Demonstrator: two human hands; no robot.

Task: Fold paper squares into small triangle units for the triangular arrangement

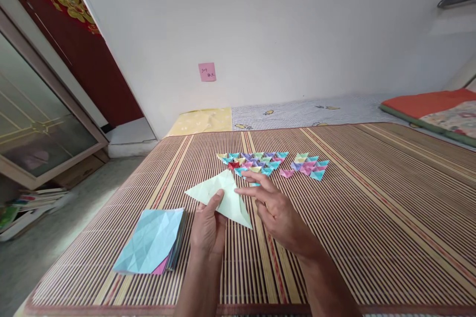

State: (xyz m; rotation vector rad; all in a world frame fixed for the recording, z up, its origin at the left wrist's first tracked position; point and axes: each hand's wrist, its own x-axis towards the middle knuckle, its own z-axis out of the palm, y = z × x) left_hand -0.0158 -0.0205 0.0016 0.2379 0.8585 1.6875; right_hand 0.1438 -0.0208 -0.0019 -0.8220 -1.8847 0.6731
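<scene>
A pale green sheet of paper (pixel 232 203), folded into a triangle, is held above the striped mat. My left hand (pixel 209 225) grips its lower edge, thumb on top and the other fingers hidden beneath. At the paper's right side is my right hand (pixel 273 203), its fingers stretched out and apart; a fingertip meets the edge, though I cannot tell how firmly. To the left lies a stack of creased paper sheets (pixel 150 237), light blue on top with a pink corner showing. Beyond my hands sit several small folded paper boats (pixel 256 161) in many colours, grouped in rows.
A bamboo mat (pixel 372 237) covers the bed. More small paper boats (pixel 307 166) stand to the right. Folded bedding (pixel 439 109) lies at the far right, against the white wall (pixel 282 34) side. A glass-paned door (pixel 40 119) and books (pixel 33 203) are at the left.
</scene>
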